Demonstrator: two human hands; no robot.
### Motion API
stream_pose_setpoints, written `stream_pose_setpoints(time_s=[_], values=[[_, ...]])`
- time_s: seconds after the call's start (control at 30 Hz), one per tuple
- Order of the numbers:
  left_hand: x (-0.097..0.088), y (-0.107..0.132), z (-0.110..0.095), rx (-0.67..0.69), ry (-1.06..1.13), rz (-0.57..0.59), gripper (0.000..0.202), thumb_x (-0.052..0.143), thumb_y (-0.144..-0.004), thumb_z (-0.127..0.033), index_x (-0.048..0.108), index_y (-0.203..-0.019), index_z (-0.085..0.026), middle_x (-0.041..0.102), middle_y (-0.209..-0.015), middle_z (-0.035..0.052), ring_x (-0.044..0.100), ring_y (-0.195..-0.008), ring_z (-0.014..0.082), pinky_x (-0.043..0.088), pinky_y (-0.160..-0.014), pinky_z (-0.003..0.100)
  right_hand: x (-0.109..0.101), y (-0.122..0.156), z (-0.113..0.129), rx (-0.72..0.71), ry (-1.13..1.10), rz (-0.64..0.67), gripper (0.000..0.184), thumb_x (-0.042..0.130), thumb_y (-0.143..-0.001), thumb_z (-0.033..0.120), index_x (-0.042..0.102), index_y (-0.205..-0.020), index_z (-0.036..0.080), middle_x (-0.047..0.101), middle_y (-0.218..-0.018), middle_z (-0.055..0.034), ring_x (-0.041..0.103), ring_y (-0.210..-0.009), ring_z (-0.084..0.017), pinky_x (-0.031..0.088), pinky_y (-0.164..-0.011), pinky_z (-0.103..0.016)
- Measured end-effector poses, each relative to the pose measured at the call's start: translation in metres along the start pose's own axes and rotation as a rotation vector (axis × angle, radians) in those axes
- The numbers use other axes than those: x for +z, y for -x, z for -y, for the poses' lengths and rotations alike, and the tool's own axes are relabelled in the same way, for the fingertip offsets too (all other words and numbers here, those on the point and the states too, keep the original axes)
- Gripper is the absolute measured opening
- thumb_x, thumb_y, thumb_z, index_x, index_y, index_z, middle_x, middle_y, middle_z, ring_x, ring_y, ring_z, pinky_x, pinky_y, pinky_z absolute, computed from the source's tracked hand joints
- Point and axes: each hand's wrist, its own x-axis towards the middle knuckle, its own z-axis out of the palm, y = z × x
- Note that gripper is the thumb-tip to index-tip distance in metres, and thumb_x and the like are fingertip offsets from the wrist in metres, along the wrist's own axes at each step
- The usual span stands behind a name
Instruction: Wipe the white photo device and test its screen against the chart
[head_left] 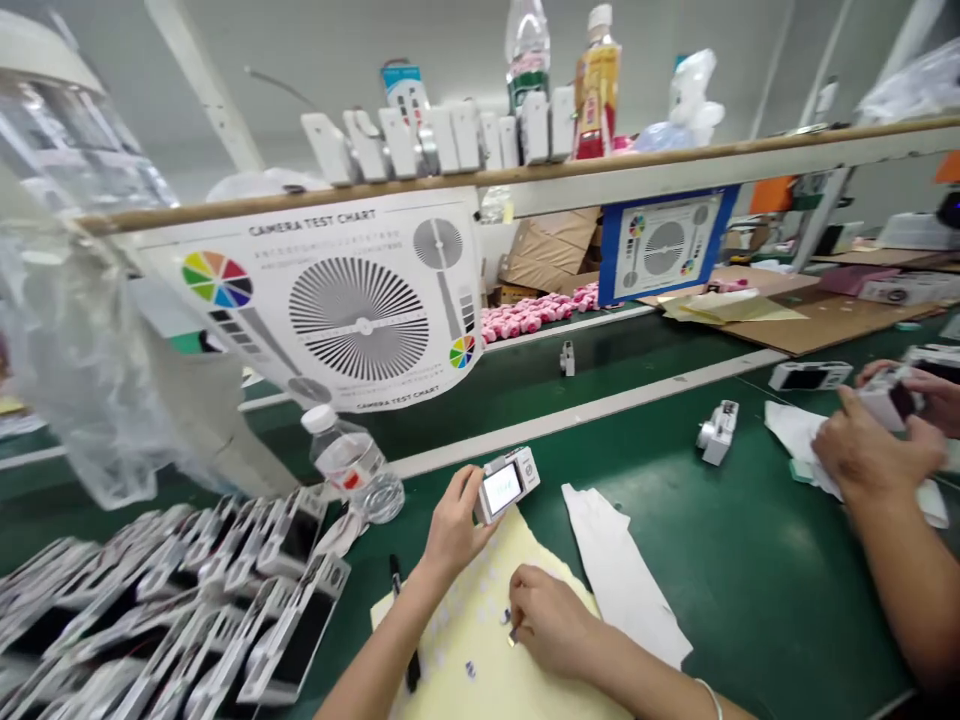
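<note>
My left hand is closed around a small white camera with its screen lit, held just above the green bench. My right hand rests on a yellow sticker sheet with its fingertips pinched on a tiny piece that I cannot make out. Small stickers dot the sheet. A black pen lies along the sheet's left edge.
Rows of white cameras lie at the lower left beside a water bottle. A camera test chart hangs ahead. White paper lies to the right. Another person's hands hold a camera at far right; a loose camera sits nearby.
</note>
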Motion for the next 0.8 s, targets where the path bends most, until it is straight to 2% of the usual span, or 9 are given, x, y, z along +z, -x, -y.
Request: stream_pose_setpoints(time_s=[0.1,0.17,0.33,0.37,0.4,0.43,0.5,0.63,0.8], values=[[0.049,-0.054,0.01,-0.027,0.008,0.041,0.057,0.063,-0.07,-0.023,0.04,-0.122,-0.015,0.05,-0.12,0.0145,0.054,-0.109,0.0276,0.052,-0.082,0.033,-0.008,0.001,-0.002,-0.064,-0.019,-0.04,0.009,0.059,-0.08,0.014,0.063,-0.088,0.013,0.061,-0.101,-0.008,0.06,-0.089,-0.02,0.05,-0.078,-0.036],[0.077,-0.092,0.02,-0.079,-0.007,0.052,0.059,0.065,-0.068,-0.018,0.041,-0.121,-0.014,0.049,-0.122,0.0149,0.051,-0.113,0.0283,0.051,-0.086,0.035,-0.032,0.006,-0.014,-0.097,-0.044,-0.12,0.021,0.054,-0.087,0.026,0.058,-0.104,0.015,0.059,-0.108,-0.0071,0.059,-0.092,-0.018,0.051,-0.079,-0.037],[0.116,-0.164,0.049,-0.23,-0.089,0.024,0.048,0.056,-0.078,-0.011,0.039,-0.123,-0.013,0.042,-0.128,0.0143,0.04,-0.122,0.0292,0.048,-0.09,0.042,-0.153,0.043,-0.09,-0.085,-0.131,-0.493,0.023,0.05,-0.09,0.031,0.057,-0.109,0.02,0.056,-0.116,-0.0074,0.058,-0.095,-0.017,0.05,-0.08,-0.035],[0.121,-0.17,0.053,-0.252,-0.106,0.02,0.044,0.054,-0.081,-0.011,0.04,-0.123,-0.014,0.042,-0.129,0.0132,0.04,-0.121,0.0292,0.047,-0.09,0.044,-0.18,0.056,-0.108,-0.077,-0.154,-0.59,0.035,0.048,-0.089,0.037,0.055,-0.11,0.01,0.056,-0.112,-0.0062,0.059,-0.094,-0.019,0.05,-0.081,-0.037],[0.126,-0.174,0.056,-0.273,-0.122,0.02,0.041,0.052,-0.082,-0.011,0.041,-0.122,-0.014,0.042,-0.128,0.0125,0.041,-0.121,0.0292,0.047,-0.089,0.045,-0.205,0.07,-0.127,-0.056,-0.176,-0.695,0.031,0.04,-0.092,0.037,0.06,-0.103,0.016,0.059,-0.108,-0.0037,0.059,-0.094,-0.019,0.049,-0.081,-0.034],[0.131,-0.175,0.06,-0.289,-0.135,0.025,0.039,0.052,-0.083,-0.011,0.043,-0.121,-0.014,0.043,-0.127,0.0118,0.041,-0.12,0.0287,0.047,-0.089,0.045,-0.227,0.085,-0.144,-0.043,-0.204,-0.8,0.035,0.045,-0.09,0.039,0.058,-0.106,0.011,0.059,-0.106,-0.0057,0.06,-0.09,-0.017,0.05,-0.079,-0.035],[0.142,-0.172,0.064,-0.323,-0.157,0.042,0.035,0.05,-0.084,-0.01,0.045,-0.118,-0.014,0.044,-0.125,0.0116,0.042,-0.118,0.0288,0.048,-0.087,0.046,-0.259,0.111,-0.175,-0.011,-0.271,-1.01,0.049,0.028,-0.091,0.045,0.058,-0.109,0.011,0.061,-0.096,-0.0023,0.06,-0.085,-0.016,0.049,-0.071,-0.03],[0.156,-0.16,0.067,-0.325,-0.155,0.14,0.037,0.053,-0.082,-0.009,0.045,-0.117,-0.012,0.041,-0.128,0.0127,0.038,-0.121,0.0296,0.044,-0.091,0.046,-0.277,0.136,-0.218,0.044,-0.436,-1.314,0.074,-0.011,-0.086,0.032,0.054,-0.119,0.024,0.057,-0.079,0.0039,0.058,-0.096,-0.012,0.043,-0.066,-0.023],[0.146,-0.163,0.055,-0.347,-0.084,0.283,0.042,0.061,-0.075,-0.019,0.048,-0.114,-0.007,0.044,-0.126,0.0181,0.036,-0.123,0.0351,0.037,-0.095,0.053,-0.268,0.138,-0.231,0.111,-0.618,-1.405,0.069,-0.005,-0.086,0.032,0.055,-0.118,0.029,0.052,-0.082,0.0033,0.053,-0.107,-0.013,0.04,-0.069,-0.021]])
